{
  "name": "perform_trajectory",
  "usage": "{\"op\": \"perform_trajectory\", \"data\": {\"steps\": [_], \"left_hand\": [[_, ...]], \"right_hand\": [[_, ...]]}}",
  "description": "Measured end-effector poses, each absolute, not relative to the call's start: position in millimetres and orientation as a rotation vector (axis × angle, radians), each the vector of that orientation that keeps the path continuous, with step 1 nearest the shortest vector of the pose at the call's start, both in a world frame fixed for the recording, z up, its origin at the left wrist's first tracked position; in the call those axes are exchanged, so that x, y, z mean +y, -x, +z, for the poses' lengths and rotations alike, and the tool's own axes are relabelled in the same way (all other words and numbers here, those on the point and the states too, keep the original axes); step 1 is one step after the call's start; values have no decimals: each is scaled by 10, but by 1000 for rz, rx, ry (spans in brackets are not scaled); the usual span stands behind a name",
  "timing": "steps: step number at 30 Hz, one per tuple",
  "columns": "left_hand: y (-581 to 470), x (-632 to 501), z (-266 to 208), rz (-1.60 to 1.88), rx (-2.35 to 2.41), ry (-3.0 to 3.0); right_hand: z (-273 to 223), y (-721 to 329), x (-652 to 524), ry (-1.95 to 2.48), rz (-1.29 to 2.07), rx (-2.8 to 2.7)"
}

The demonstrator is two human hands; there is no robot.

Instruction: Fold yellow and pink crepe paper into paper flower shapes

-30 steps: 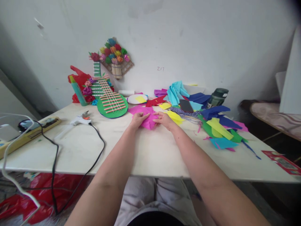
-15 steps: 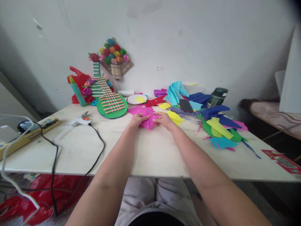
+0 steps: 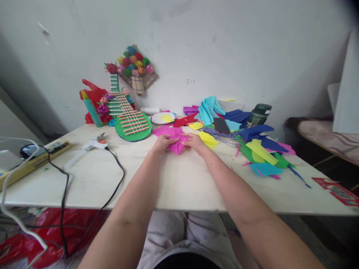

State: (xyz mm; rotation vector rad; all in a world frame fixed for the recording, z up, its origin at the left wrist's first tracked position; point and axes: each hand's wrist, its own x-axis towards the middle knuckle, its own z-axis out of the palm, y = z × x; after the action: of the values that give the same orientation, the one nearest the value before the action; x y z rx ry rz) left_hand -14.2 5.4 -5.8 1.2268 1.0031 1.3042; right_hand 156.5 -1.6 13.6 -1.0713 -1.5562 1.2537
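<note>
A creased sheet of pink paper (image 3: 176, 146) is held over the middle of the white table. My left hand (image 3: 163, 143) pinches its left side, the thumb lying on top. At its right edge my right hand (image 3: 194, 143) grips with thumb and fingers closed. Part of the pink paper lies behind the hands, toward the back left. Just beyond my right hand is a piece of yellow paper (image 3: 208, 139). The fingers under the paper are hidden.
Left are a glue gun (image 3: 97, 144) with a black cord and a power strip (image 3: 36, 160). A green lute-shaped craft (image 3: 133, 127) and a glue bottle (image 3: 92, 110) stand behind. Coloured paper (image 3: 262, 151), a dark phone-like slab (image 3: 221, 126) and a dark green flask (image 3: 258, 116) lie to the right.
Both hands keep their hold on the pink paper and have hardly moved. The whole view has shifted very slightly.
</note>
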Motion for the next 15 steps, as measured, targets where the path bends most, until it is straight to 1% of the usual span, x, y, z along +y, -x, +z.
{"op": "perform_trajectory", "data": {"steps": [7, 15], "left_hand": [[155, 74, -71, 1257, 1069, -1221], [131, 26, -38, 1218, 1066, -1237]], "right_hand": [[115, -1558, -2, 1075, 1226, -1601], [104, -1485, -5, 1176, 1193, -1544]]}}
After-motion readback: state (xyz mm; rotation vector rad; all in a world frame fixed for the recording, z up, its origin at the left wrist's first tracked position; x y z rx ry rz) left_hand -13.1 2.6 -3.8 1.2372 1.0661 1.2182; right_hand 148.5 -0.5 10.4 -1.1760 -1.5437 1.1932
